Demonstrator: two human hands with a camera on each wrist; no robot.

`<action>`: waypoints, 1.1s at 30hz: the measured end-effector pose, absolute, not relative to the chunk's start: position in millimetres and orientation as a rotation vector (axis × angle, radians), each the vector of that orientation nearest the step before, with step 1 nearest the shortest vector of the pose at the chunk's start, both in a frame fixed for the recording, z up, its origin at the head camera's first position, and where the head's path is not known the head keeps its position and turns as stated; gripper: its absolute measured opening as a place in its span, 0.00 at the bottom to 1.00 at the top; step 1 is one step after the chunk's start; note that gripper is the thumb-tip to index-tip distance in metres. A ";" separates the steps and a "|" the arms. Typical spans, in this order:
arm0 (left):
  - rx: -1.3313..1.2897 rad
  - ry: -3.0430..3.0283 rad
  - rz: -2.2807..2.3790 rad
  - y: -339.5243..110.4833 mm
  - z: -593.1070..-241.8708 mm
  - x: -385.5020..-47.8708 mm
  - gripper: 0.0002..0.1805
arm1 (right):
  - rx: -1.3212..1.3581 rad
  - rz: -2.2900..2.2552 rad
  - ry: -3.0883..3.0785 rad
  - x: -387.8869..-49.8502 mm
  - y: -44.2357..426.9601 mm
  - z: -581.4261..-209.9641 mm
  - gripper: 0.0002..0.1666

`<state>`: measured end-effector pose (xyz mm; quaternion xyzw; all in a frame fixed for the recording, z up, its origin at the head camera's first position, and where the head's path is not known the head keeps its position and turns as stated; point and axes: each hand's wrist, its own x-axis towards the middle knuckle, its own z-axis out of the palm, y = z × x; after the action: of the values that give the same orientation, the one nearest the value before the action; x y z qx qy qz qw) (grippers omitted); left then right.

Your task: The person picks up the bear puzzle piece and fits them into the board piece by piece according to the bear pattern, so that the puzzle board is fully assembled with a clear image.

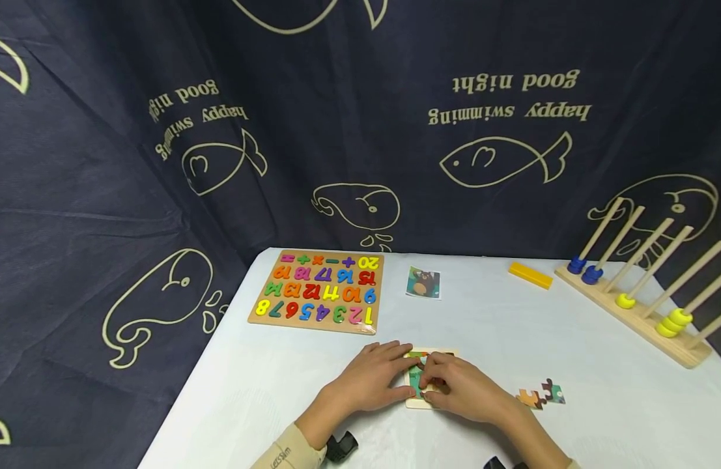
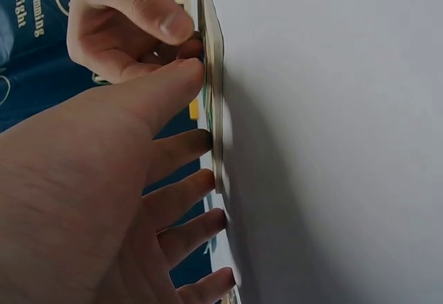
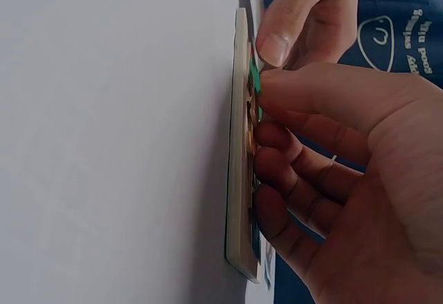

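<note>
A small wooden jigsaw puzzle (image 1: 417, 404) in a shallow frame lies flat on the table, partly covered by both hands. My left hand (image 1: 373, 379) rests on its left side with fingers extended and the thumb at the near edge. From the right, my right hand (image 1: 468, 391) bends its fingers and thumb over the puzzle and pinches a puzzle piece, mostly hidden under the fingertips. A green piece (image 3: 255, 77) shows beside the right thumb in the right wrist view. Loose brown and green puzzle pieces (image 1: 531, 399) lie right of the right hand.
A wooden number board (image 1: 316, 322) lies at the back left, with a bear picture card (image 1: 423, 284) beside it. A yellow block (image 1: 530, 275) and a bead abacus with upright pegs (image 1: 636, 312) are at the back right. A dark printed curtain (image 1: 348, 130) hangs behind the table.
</note>
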<state>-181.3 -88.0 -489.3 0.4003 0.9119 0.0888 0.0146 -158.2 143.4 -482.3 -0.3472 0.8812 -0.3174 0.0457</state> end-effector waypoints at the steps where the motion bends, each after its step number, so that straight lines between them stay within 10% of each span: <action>1: 1.248 2.845 0.268 -88.1 -489.4 -181.1 0.32 | -1.056 -0.969 2.687 -158.2 143.2 -482.2 0.02; 33: 1.198 2.840 0.274 -86.6 -487.0 -179.6 0.35 | -1.185 -0.873 2.770 -156.7 143.0 -482.0 0.09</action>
<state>-179.6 -86.6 -487.0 0.3870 0.9175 0.0886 0.0233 -156.7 143.0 -482.0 -0.3777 0.8831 -0.2784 0.0024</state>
